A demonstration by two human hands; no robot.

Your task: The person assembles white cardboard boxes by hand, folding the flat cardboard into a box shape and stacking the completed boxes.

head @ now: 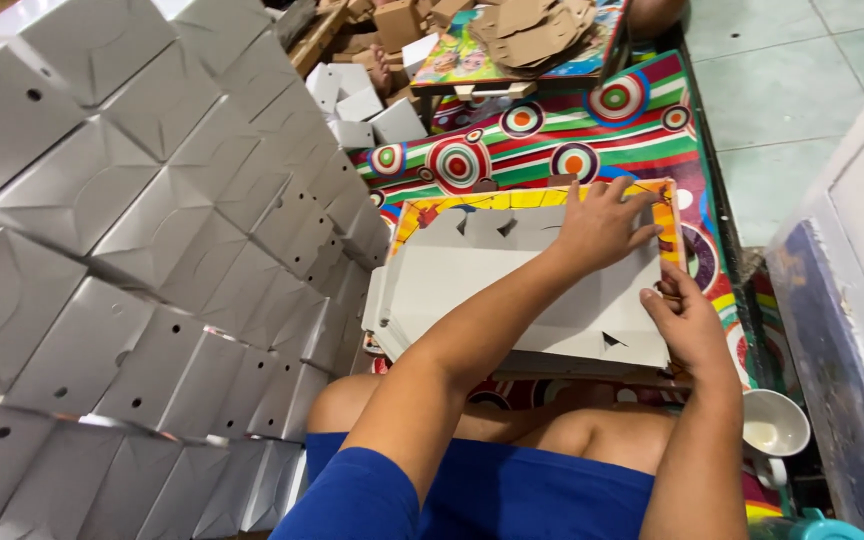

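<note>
Hands work a stack of flat white cardboard blanks (512,300): left hand (597,225) spread flat, right hand (687,320) pinching its edge.

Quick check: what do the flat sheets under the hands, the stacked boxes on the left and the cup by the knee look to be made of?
Flat sheets: thin white-grey paperboard, matte, judging by die-cut notches and crisp edges. Stacked boxes: seemingly the same board folded, with a slight sheen, creases and punched holes. Cup: white and glossy, probably ceramic or plastic; hard to tell. Left hand presses the sheets; right hand touches their edge.
</note>
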